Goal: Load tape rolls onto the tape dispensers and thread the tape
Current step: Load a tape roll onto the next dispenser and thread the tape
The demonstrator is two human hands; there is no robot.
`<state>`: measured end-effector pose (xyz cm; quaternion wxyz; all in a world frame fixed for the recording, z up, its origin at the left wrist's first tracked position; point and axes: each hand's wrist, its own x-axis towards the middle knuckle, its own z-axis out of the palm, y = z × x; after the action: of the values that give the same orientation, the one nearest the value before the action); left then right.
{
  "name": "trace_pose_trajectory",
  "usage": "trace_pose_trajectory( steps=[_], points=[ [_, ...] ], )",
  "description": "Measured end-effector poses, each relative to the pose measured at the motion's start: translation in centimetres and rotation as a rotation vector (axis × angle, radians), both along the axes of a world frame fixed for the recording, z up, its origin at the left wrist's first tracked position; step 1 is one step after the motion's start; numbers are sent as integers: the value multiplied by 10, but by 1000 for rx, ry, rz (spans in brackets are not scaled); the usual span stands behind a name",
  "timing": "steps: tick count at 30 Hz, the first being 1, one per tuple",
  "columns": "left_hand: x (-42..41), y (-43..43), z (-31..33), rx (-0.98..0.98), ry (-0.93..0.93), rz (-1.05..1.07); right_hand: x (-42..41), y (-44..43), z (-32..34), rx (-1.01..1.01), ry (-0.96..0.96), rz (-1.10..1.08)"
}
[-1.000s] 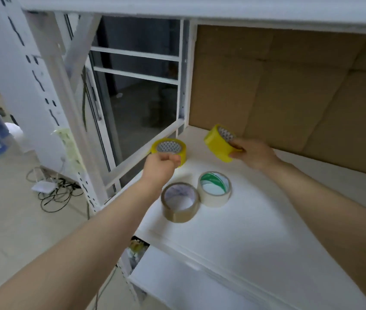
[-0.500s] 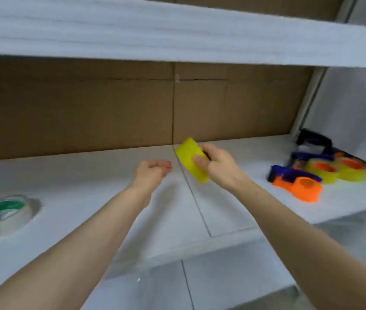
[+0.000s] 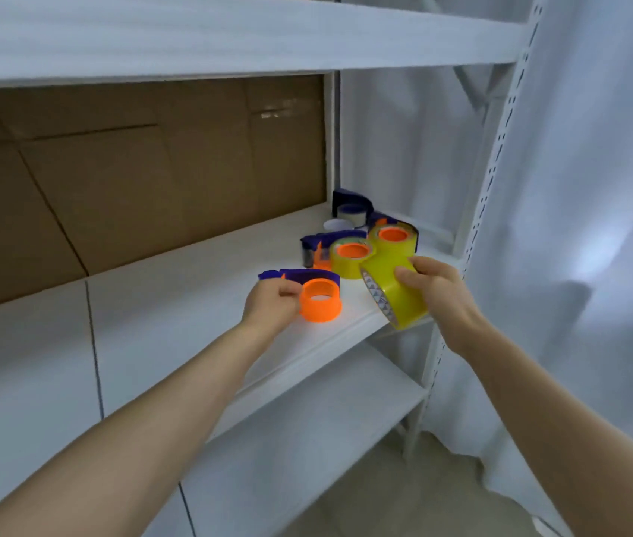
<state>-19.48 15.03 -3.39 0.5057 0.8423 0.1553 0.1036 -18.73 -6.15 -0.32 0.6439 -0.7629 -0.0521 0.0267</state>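
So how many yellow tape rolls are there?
3. One yellow tape roll in the right hand; the near mounted roll and far mounted roll sit on orange-hubbed dispensers on the white shelf. More may be hidden.

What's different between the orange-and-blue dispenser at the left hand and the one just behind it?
The near dispenser has a bare orange hub; the dispenser behind it carries a yellow roll around its hub. The left hand grips the near dispenser, while the dispenser behind it stands on the shelf with no hand on it. Both have orange hubs and dark blue bodies.
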Motion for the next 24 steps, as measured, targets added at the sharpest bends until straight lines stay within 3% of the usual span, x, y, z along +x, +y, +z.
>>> trace_pose_trajectory(
  steps=[6, 9, 12, 14, 24],
  points=[
    [78, -7, -8, 464, 34, -31, 72, -24, -8, 67, 100, -48],
    [115, -2, -8, 594, 130, -108, 114, -19, 0, 156, 165, -64],
    [144, 0, -11, 626, 290, -278, 153, -14, 2, 204, 204, -30],
    [159, 0, -9, 614, 298, -293, 172, -12, 3, 210, 214, 7],
    [193, -1, -13, 532, 287, 22, 289, -8, -37, 199, 322, 255]
  ],
)
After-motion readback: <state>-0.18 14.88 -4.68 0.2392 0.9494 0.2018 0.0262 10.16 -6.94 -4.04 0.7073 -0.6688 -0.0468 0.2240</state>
